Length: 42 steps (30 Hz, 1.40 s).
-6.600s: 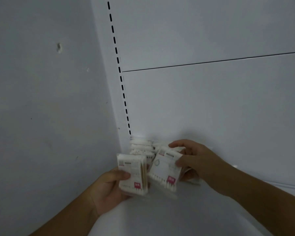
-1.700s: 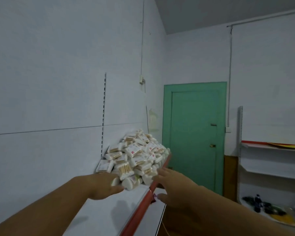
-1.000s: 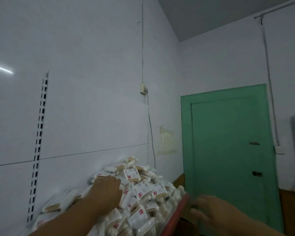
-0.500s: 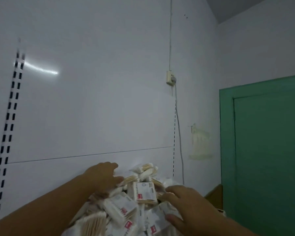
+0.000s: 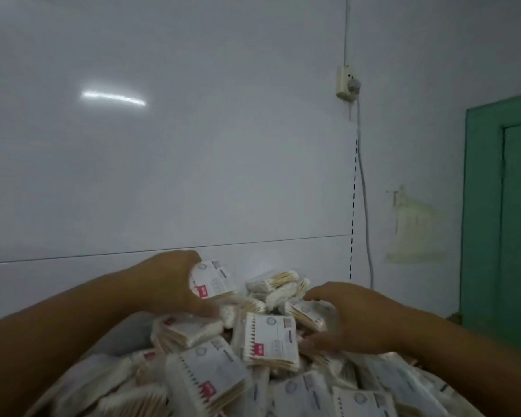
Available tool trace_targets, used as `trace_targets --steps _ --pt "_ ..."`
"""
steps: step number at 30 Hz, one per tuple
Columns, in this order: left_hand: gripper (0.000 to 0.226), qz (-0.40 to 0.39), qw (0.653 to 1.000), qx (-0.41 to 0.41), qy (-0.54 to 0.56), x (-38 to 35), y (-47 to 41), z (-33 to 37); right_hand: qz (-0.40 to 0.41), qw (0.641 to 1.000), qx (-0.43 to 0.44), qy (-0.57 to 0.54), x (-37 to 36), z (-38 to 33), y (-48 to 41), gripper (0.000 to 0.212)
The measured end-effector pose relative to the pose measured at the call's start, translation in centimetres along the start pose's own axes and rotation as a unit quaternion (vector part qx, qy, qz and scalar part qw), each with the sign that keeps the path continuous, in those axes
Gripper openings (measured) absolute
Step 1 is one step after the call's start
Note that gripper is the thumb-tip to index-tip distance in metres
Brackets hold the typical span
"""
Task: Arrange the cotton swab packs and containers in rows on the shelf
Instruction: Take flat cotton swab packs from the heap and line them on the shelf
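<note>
A heap of cotton swab packs (image 5: 211,383) fills the bottom of the view, white packs with red labels and wooden sticks. My left hand (image 5: 166,284) grips one pack (image 5: 212,279) at the top of the heap, fingers and thumb curled round it. Over the right side of the heap is my right hand (image 5: 352,317), its fingers spread and bent, with the thumb touching an upright pack (image 5: 271,341). The shelf under the heap is hidden.
A white shelf back panel (image 5: 163,176) rises behind the heap, with a slotted upright (image 5: 353,206) at its right end. A wall socket (image 5: 346,85) with a cable hangs above. A green door (image 5: 506,224) stands at the right.
My left hand has closed round a pack and lifted it off the top of the heap. My right hand has spread wider over the packs. The view has shifted closer to the heap.
</note>
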State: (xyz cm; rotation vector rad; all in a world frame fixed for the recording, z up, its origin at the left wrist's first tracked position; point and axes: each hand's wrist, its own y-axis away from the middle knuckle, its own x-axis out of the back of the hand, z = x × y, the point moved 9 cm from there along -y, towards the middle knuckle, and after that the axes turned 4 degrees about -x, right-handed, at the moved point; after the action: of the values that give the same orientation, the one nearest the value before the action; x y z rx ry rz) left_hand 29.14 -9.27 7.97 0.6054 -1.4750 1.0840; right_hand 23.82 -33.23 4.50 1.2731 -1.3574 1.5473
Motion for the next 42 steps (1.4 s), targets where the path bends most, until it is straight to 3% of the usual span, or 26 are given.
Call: trace_targets --steps 3,7,9,11,15,17,20,22,24,28,33,38,40,42 --pt "0.080 0.033 0.999 0.039 0.016 1.4 1.3 -1.7 0.028 0.998 0.044 0.027 0.0 -0.4 -0.4 0.057" --pt "0.076 0.040 0.995 0.074 0.047 2.2 2.3 -2.4 0.110 0.990 0.061 -0.063 2.9 0.7 -0.3 0.025" --pt "0.083 0.039 0.994 0.073 0.071 2.1 2.2 -2.0 0.199 0.959 0.097 -0.178 5.5 0.9 0.6 0.023" --pt "0.088 0.043 0.994 0.053 0.084 2.3 1.7 -0.6 0.292 0.906 0.171 -0.255 7.7 -0.8 1.9 0.028" --pt "0.049 0.018 0.985 -0.028 0.170 0.7 0.8 4.0 0.354 0.861 0.308 -0.195 7.3 -6.8 2.1 0.029" --pt "0.042 0.064 0.957 0.011 0.283 0.4 1.0 3.6 0.348 0.852 0.317 -0.228 6.8 -7.0 1.2 0.028" --pt "0.069 0.078 0.868 0.111 0.478 -0.6 1.5 2.0 0.355 0.842 0.330 -0.238 6.3 -7.1 0.9 0.026" --pt "0.078 0.041 0.865 0.089 0.493 -1.0 1.5 2.8 0.344 0.847 0.359 -0.191 5.6 -8.5 1.2 0.028" --pt "0.061 0.060 0.882 0.068 0.463 -0.5 1.8 3.3 0.303 0.866 0.371 -0.142 4.6 -9.8 0.8 0.033" --pt "0.032 0.158 0.872 0.131 0.445 1.1 2.6 0.8 0.215 0.930 0.257 -0.152 3.2 -7.5 -1.1 0.062" --pt "0.032 0.192 0.859 0.194 0.434 1.7 4.9 -2.6 0.093 0.966 0.242 -0.002 -1.6 -6.7 -1.3 0.083" --pt "0.036 0.221 0.839 0.256 0.426 1.7 7.7 -4.1 0.167 0.949 0.263 0.049 -1.9 -6.8 -0.4 0.076" --pt "0.033 0.223 0.844 0.270 0.406 1.9 9.0 -4.3 0.192 0.946 0.261 0.011 -0.5 -6.3 -0.2 0.073" --pt "0.030 0.234 0.846 0.275 0.393 2.6 10.4 -4.2 0.186 0.945 0.250 -0.094 2.1 -5.8 -0.1 0.061"
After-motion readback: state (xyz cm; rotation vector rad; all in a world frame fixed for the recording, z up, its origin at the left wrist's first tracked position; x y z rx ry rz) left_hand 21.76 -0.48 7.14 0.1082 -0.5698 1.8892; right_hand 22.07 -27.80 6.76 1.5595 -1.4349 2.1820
